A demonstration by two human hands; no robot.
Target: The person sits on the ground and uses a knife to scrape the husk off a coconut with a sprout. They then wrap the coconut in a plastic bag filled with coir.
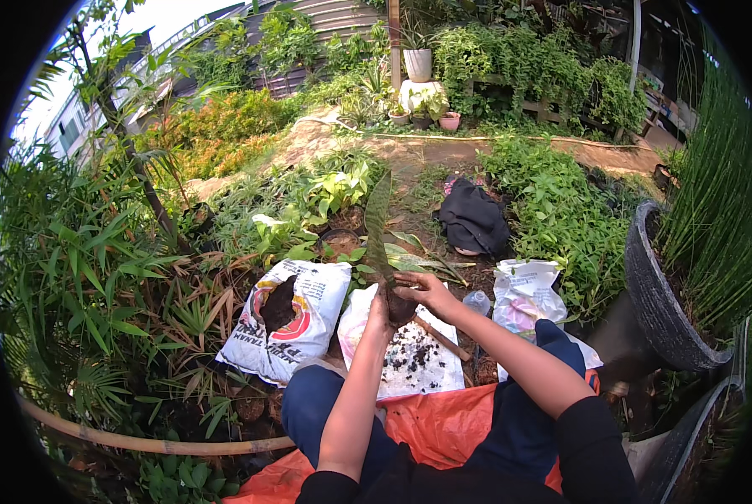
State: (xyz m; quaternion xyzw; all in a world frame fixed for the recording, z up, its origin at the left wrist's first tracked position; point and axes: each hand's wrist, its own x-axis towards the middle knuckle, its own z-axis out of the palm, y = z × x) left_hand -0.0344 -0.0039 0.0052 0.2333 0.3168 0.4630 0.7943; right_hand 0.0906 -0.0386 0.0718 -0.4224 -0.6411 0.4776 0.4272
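Observation:
A small dark pot or root ball (403,310) is held between my hands, with an upright snake plant leaf (377,220) rising above it. My left hand (381,310) grips its left side. My right hand (427,291) rests at the top right, near the leaf's base, fingers slightly spread. Below lies a flattened white sack (413,372) strewn with dark soil crumbs. A wooden handle or stick (444,339) lies across its right part. To the left stands a white printed sack (309,296), torn open, with dark soil (279,305) showing inside.
An orange tarp (439,422) lies beneath my legs. Right of the work sack are a clear plastic bottle (476,302) and another white sack (527,293). Dark cloth (473,217) lies ahead. A large black planter (672,302) stands at right; a bamboo pole (161,446) lies at lower left.

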